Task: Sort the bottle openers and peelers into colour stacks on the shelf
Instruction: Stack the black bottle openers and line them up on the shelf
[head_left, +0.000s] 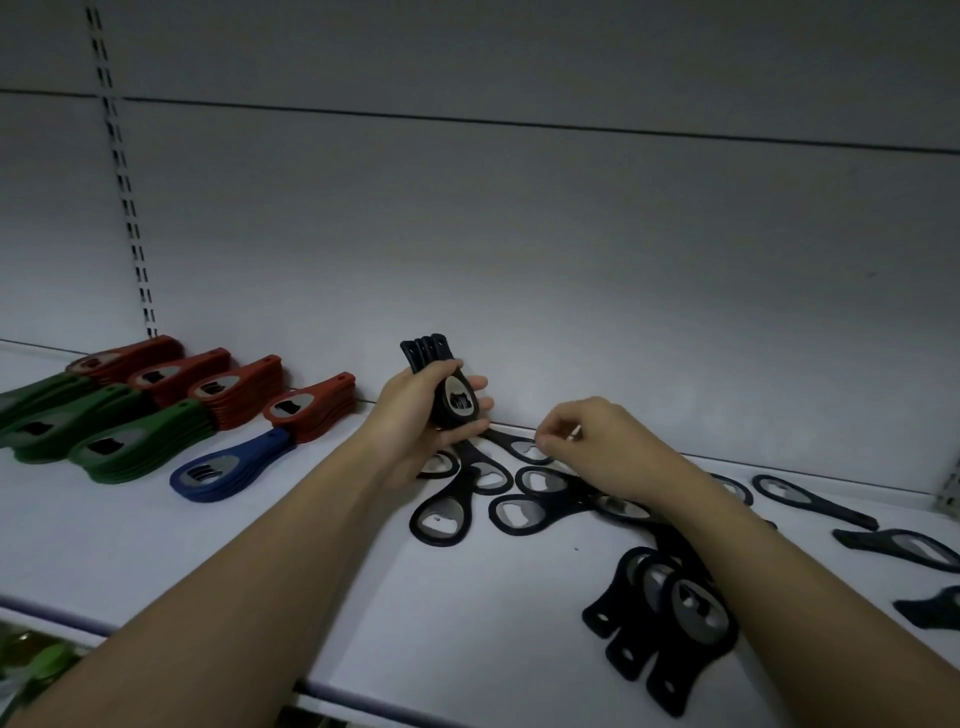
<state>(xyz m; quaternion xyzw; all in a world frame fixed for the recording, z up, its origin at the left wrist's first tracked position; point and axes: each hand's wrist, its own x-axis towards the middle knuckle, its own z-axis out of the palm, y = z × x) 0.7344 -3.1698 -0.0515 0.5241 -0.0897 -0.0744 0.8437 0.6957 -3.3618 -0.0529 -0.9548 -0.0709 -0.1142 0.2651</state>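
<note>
While the left hand (415, 415) grips a black stack (447, 387) above the shelf (260, 545) to gather one colour, the right hand (582, 441), fingers curled, reaches for a loose opener (524, 449), grasp unclear.

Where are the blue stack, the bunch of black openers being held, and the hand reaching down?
blue stack (227, 469): head view, top opener's handle.
black openers (457, 402): head view, metal face.
right hand (589, 441): head view, back of the hand.
</note>
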